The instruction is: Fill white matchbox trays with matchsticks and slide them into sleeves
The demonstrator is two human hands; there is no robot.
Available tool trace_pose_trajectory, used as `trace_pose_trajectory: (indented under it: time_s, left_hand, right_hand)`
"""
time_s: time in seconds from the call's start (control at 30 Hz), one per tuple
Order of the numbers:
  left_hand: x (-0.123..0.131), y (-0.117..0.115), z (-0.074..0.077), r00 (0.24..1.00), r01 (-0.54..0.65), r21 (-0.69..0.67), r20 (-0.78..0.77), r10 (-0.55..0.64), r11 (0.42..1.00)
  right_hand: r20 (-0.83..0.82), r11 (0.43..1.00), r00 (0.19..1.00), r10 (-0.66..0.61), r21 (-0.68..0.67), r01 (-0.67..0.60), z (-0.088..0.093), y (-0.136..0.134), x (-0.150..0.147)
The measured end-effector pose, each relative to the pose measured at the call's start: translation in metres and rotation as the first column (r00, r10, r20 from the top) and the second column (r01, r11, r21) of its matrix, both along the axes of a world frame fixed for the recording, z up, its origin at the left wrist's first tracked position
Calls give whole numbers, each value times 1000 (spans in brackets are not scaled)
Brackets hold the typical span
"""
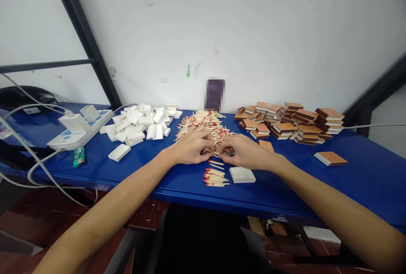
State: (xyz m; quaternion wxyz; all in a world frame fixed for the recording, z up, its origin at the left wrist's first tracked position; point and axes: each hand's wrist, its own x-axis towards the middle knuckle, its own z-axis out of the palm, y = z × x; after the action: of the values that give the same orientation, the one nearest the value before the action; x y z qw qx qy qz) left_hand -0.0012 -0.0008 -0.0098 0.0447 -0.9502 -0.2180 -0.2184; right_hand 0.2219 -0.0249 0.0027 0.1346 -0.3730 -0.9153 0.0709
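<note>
A heap of red-tipped matches [206, 124] lies on the blue table [364, 176]. My left hand [190, 147] and my right hand [242, 151] rest side by side at the heap's near edge, fingers curled and pinched on matches between them. A small bundle of matches [215, 177] lies just in front of my hands. Beside it, under my right wrist, sits a white inner matchbox tray [242, 174].
A pile of white inner trays [139, 126] lies to the left, brown matchbox sleeves [288, 122] are stacked to the right, and one sleeve [330, 158] lies apart. A power strip with chargers [79, 128], cables and a green lighter [79, 156] occupy the far left.
</note>
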Motion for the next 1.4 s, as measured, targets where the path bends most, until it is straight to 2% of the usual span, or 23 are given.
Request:
trace_pose_trajectory:
  time_s: [0.4, 0.73, 1.4]
  left_hand:
    - [-3, 0, 4, 999, -25, -13, -21, 24, 1000]
    - [-3, -1, 6, 999, -29, -17, -31, 28, 999]
    - [-6, 2, 8, 997, -60, -41, -48, 58, 997]
  right_hand:
    - [39, 998, 999, 7, -56, -5, -1, -3, -2]
    - [25, 999, 999, -42, 13, 42, -3, -2, -2]
    - [68, 996, 995, -76, 57, 72, -5, 2, 0]
